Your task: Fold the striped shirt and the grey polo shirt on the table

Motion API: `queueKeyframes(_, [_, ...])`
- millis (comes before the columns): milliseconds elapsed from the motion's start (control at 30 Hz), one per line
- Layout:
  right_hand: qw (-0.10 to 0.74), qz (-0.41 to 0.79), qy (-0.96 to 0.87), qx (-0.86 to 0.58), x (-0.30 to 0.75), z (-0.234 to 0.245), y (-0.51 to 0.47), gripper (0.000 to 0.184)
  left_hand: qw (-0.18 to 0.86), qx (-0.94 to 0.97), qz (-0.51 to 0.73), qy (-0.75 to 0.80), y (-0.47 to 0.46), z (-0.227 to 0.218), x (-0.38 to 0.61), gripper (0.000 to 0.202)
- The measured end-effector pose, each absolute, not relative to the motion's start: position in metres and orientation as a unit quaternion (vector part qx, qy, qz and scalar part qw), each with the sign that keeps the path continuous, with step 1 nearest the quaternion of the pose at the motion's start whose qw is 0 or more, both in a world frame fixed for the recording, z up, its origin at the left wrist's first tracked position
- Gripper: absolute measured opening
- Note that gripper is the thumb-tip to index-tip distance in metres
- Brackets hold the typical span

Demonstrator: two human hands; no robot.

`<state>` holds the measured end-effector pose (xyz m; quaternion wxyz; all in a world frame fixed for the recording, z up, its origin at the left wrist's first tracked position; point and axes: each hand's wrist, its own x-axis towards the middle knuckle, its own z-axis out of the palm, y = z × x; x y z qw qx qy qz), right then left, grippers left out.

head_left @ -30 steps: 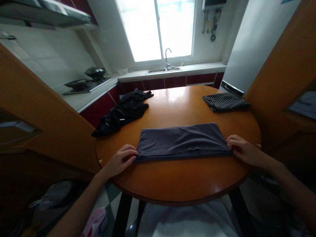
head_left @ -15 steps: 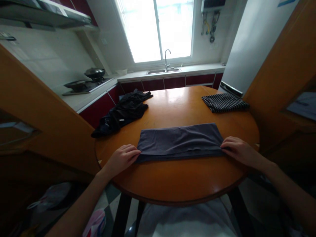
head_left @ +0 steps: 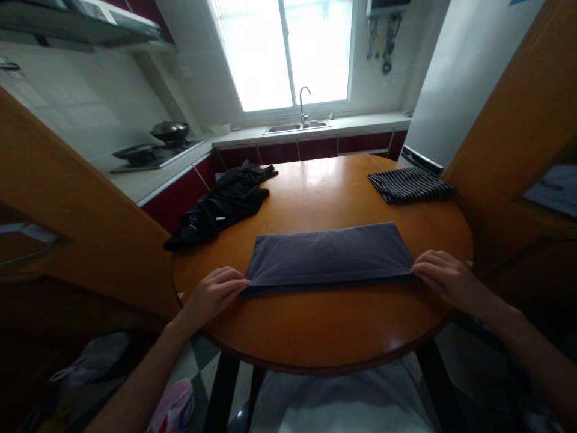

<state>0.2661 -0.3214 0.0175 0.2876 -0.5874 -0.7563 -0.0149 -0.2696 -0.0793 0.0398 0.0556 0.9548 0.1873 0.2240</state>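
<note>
A grey cloth garment [head_left: 329,255], folded into a wide flat strip, lies on the round wooden table [head_left: 324,331] in front of me. Its exact kind does not show. My left hand [head_left: 220,291] pinches its near left corner between thumb and fingers. At the near right corner, my right hand [head_left: 439,273] grips the fabric the same way. The top layer is stretched fairly smooth between both hands, and a lower layer shows along the near edge.
Crumpled black clothing [head_left: 225,201] lies at the table's left side. A folded black-and-white striped cloth [head_left: 410,184] rests at the far right. Beyond are a counter with a sink [head_left: 295,127] and a stove with pans [head_left: 169,130]. Wooden doors flank the table.
Both hands have moved slightly outward, pulling the near corners apart. The wrinkles across the grey garment have flattened and its near edge is straighter.
</note>
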Motion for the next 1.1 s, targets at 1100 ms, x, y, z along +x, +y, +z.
queueKeyframes(1100, [0.114, 0.049, -0.597, -0.793, 0.195, -0.013, -0.189, 0.083, 0.037, 0.955, 0.067, 0.288, -0.045, 0.001, -0.097, 0.07])
